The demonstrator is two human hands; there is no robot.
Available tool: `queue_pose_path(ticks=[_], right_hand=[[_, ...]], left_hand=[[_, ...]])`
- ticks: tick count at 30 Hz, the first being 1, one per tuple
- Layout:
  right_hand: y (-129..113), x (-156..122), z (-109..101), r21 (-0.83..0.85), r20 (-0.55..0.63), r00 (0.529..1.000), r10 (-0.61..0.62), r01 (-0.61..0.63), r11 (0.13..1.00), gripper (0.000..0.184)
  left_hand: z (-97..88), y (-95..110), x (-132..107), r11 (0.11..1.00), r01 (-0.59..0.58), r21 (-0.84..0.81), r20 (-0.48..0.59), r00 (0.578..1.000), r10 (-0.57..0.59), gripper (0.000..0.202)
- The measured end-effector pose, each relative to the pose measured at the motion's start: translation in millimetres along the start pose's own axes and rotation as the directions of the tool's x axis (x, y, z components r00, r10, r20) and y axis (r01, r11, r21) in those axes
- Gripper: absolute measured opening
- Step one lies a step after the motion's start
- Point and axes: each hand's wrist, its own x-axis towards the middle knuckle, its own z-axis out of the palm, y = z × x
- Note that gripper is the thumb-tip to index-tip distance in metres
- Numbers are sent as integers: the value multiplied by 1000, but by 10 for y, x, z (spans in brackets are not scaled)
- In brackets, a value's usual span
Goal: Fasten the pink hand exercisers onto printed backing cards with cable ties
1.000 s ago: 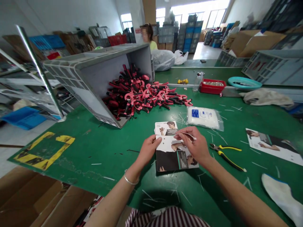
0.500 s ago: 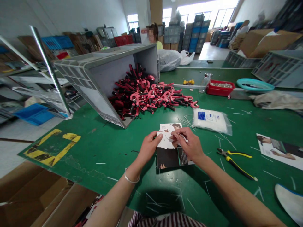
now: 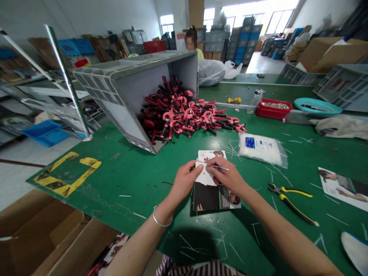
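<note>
The left hand (image 3: pixel 186 179) pinched the left edge of a printed card (image 3: pixel 206 197), thumb on top, near the middle of the green table (image 3: pixel 138 191). The right hand (image 3: pixel 225 174) held 1 thin white tie (image 3: pixel 221 168) between narrowed fingertips, over the card's far part; whether its tip had entered a hole could not be told. A 2nd card (image 3: pixel 202 154) showed just beyond the far edge. To the right lay yellow-and-black pliers (image 3: pixel 278 190), and farther off a clear bag (image 3: pixel 263 148) of white ties. Far left, a gray crate (image 3: pixel 123 115) lay on its side, red-and-black clamps (image 3: pixel 188 115) spilling from it.
</note>
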Motion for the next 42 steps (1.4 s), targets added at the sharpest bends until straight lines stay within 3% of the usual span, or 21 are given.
queue_pose_path(ticks=[4, 7, 11, 14, 17, 19, 21, 25, 27, 31, 34, 39, 42], right_hand=[[38, -51, -80, 309, 204, 957, 206, -263, 914, 20], [79, -92, -107, 390, 213, 947, 241, -308, 868, 25], [122, -133, -79, 418, 255, 922, 291, -377, 827, 30], [167, -170, -45, 418, 286, 894, 345, -440, 794, 33], [210, -206, -12, 406, 299, 880, 369, -467, 785, 32], [217, -221, 14, 421, 310, 879, 363, -469, 776, 31], [199, -225, 42, 455, 325, 878, 352, -471, 756, 31], [127, -229, 84, 483, 377, 861, 341, -497, 720, 31], [105, -241, 99, 484, 400, 857, 326, -499, 719, 31], [114, -300, 127, 456, 407, 870, 279, -458, 763, 33], [118, -351, 133, 408, 403, 878, 260, -426, 808, 31], [79, -378, 130, 237, 323, 938, 129, -212, 948, 18], [93, -380, 151, 208, 303, 948, 98, -166, 964, 16]], left_hand=[[-30, 12, -97, 985, 101, -141, 109, 990, -86, 42], [-60, -118, -189, 979, 152, -137, 105, 985, -138, 44], [-98, -326, -316, 1000, 26, 18, 69, 997, -27, 25], [-208, -356, -451, 968, -81, 236, 87, 994, 62, 16], [-365, -281, -646, 910, -140, 391, 211, 976, 60, 19], [-444, -234, -772, 900, -193, 390, 348, 936, 50, 23], [-477, -227, -853, 895, -251, 368, 401, 912, 91, 26], [-419, -329, -817, 860, -288, 420, 200, 954, 222, 19], [-348, -395, -735, 851, -295, 435, 127, 955, 266, 19], [-162, -501, -600, 907, -255, 335, 174, 963, 206, 21], [-61, -551, -575, 935, -189, 300, 119, 980, 160, 19], [-55, -559, -575, 937, -137, 321, 97, 989, 111, 19], [-86, -544, -563, 936, -146, 320, 146, 984, 103, 17]])
